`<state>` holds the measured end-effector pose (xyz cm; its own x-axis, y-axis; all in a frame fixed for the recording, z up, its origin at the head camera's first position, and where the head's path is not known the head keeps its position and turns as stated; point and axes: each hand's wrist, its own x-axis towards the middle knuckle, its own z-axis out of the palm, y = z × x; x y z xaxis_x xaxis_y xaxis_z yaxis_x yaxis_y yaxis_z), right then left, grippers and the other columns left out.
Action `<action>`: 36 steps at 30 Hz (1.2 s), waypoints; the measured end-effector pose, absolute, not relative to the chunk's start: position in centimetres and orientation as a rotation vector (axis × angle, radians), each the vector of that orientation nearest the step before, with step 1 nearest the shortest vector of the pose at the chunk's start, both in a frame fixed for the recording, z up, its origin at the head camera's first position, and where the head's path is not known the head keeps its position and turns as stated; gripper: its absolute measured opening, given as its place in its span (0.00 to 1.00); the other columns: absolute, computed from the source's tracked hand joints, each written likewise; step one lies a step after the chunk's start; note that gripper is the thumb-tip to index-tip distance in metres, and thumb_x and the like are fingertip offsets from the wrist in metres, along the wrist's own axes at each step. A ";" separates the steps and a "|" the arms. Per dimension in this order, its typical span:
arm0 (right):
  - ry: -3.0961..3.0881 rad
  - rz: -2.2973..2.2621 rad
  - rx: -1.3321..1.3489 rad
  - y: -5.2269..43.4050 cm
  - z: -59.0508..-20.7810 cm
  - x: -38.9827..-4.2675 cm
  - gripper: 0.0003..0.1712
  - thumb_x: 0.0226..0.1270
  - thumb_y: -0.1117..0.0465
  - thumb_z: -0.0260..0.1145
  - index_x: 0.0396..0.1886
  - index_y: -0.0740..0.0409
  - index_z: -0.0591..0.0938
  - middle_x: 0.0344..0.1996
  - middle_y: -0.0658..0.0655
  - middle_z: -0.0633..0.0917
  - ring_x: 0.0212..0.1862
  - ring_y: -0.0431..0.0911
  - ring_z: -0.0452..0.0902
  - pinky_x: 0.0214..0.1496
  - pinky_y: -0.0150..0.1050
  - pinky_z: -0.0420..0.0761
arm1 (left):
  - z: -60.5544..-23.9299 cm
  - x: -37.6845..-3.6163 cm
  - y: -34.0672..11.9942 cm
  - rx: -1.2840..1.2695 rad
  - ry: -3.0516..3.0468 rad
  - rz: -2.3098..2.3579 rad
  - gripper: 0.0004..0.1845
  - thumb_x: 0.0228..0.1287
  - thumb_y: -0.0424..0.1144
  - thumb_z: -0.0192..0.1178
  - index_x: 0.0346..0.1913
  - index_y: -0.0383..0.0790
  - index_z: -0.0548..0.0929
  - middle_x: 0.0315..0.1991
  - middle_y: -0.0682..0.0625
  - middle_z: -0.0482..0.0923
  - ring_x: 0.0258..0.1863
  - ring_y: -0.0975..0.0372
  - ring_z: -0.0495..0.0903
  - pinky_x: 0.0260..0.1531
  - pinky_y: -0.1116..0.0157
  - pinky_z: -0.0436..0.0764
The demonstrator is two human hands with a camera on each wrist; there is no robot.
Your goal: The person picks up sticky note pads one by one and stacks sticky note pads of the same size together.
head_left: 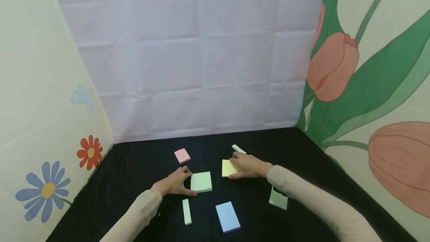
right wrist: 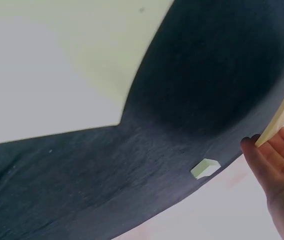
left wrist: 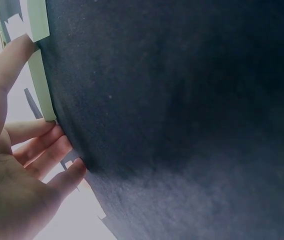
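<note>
While our left hand [head_left: 175, 183] pinches the central pale-green sticky-note pad [head_left: 201, 182] and our right hand [head_left: 250, 166] grips the yellow sticky-note pad [head_left: 229, 168] to its right, we seem to be arranging them, which next calls for steadiness.

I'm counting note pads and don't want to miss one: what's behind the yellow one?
Beyond the yellow pad, a narrow pale green pad lies on the black cloth. The right grip blocks part of the area between them, so anything covered there cannot be seen.
</note>
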<state>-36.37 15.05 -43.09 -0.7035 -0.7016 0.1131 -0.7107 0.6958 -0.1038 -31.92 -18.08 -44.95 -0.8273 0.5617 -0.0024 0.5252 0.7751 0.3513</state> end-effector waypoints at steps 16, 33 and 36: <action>-2.805 0.174 1.259 12.1 -42.5 -35.5 0.39 0.62 0.33 0.65 0.59 0.59 0.79 0.46 0.50 0.74 0.39 0.39 0.68 0.37 0.33 0.71 | -44.8 -32.0 -17.9 0.831 2.865 0.492 0.40 0.51 0.56 0.74 0.61 0.32 0.77 0.53 0.45 0.70 0.50 0.54 0.68 0.53 0.50 0.74; -2.723 0.089 1.407 8.2 -42.0 -34.7 0.37 0.62 0.33 0.65 0.57 0.58 0.80 0.45 0.50 0.74 0.37 0.37 0.67 0.34 0.29 0.71 | -44.8 -31.9 -17.9 0.746 2.883 0.455 0.46 0.51 0.60 0.73 0.64 0.30 0.73 0.58 0.41 0.68 0.54 0.51 0.70 0.57 0.49 0.73; -2.728 0.083 1.419 7.4 -42.1 -34.7 0.37 0.62 0.33 0.65 0.57 0.57 0.80 0.45 0.50 0.75 0.37 0.37 0.67 0.33 0.29 0.70 | -44.9 -31.9 -18.0 0.747 2.879 0.463 0.47 0.51 0.61 0.72 0.65 0.30 0.72 0.59 0.40 0.67 0.56 0.50 0.69 0.57 0.48 0.72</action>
<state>-34.70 7.42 -42.13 -0.5726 -0.8156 0.0829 -0.8192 0.5733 -0.0174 -31.87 -17.95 -44.85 -0.8687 0.4930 -0.0492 0.4527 0.8302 0.3254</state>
